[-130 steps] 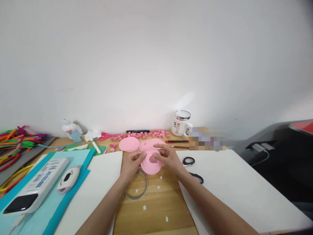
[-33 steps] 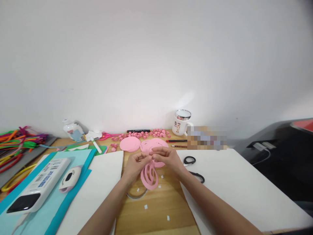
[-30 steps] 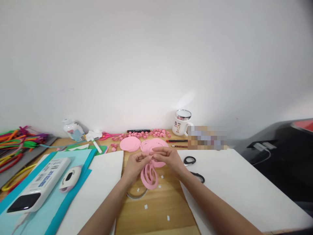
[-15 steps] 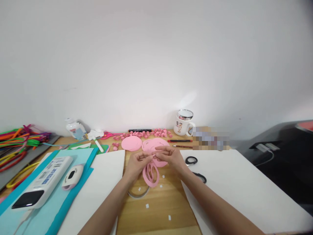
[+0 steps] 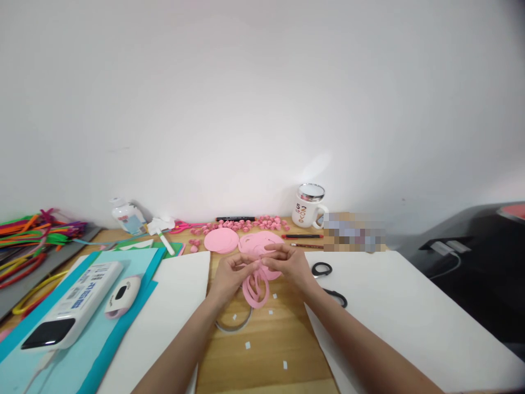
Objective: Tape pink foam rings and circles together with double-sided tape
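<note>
My left hand [image 5: 231, 275] and my right hand [image 5: 288, 265] meet at the centre, fingertips nearly touching. Both pinch a pink paper strip [image 5: 256, 302] whose curled loops hang below the fingers. Just behind the hands lie pink spiral paper cutouts [image 5: 259, 241], partly hidden by the fingers. Left of those is a stack of pink paper circles [image 5: 221, 241]. A grey ring of tape [image 5: 233, 330] lies below my left hand. Several small white paper bits [image 5: 248, 345] are scattered over the wooden table [image 5: 262, 366].
Black-handled scissors [image 5: 322, 269] lie at the right on white sheets [image 5: 385, 306]. Pink rolled pieces [image 5: 268, 222], a mug [image 5: 307, 210] and pens [image 5: 303, 236] line the back. A power bank [image 5: 74, 306] rests on blue sheets [image 5: 123, 339] at the left.
The hanging pink loops have shifted slightly right and up and changed shape. My hands keep nearly the same place, still pinching.
</note>
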A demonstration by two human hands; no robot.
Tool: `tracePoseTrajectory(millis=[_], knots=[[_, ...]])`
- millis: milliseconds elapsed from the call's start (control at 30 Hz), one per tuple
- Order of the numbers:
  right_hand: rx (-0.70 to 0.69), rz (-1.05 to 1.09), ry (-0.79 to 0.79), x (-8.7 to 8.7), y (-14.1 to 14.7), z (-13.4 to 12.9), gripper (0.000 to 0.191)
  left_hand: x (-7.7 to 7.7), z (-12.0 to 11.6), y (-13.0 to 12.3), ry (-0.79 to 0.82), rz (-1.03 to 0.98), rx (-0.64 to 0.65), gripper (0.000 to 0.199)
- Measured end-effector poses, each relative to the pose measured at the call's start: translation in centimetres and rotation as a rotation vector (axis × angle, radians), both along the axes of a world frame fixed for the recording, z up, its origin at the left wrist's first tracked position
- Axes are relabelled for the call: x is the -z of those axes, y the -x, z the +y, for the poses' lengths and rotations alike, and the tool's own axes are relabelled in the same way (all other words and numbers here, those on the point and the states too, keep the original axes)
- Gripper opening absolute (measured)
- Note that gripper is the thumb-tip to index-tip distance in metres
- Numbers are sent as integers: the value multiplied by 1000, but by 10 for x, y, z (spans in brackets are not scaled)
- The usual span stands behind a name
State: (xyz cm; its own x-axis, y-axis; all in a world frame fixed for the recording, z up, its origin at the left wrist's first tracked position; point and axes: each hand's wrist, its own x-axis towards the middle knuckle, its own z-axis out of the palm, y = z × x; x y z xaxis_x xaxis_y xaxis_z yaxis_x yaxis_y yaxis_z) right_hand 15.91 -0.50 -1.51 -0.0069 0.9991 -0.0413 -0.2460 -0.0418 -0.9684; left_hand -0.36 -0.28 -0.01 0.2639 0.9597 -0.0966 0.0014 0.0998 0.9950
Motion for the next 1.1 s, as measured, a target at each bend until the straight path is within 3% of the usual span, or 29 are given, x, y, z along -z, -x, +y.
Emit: tracePoseTrajectory(millis=[400,600,1100], knots=[[-47,-9,-2,-1,4,-2,32,1,1,0,-100,1,-18,24],[-160,79,-13,2,1,0,44,3,2,1,-67,-22,-148,25],[-116,106,-15,2,-1,1,39,4,3,1,-65,23,-145,25]])
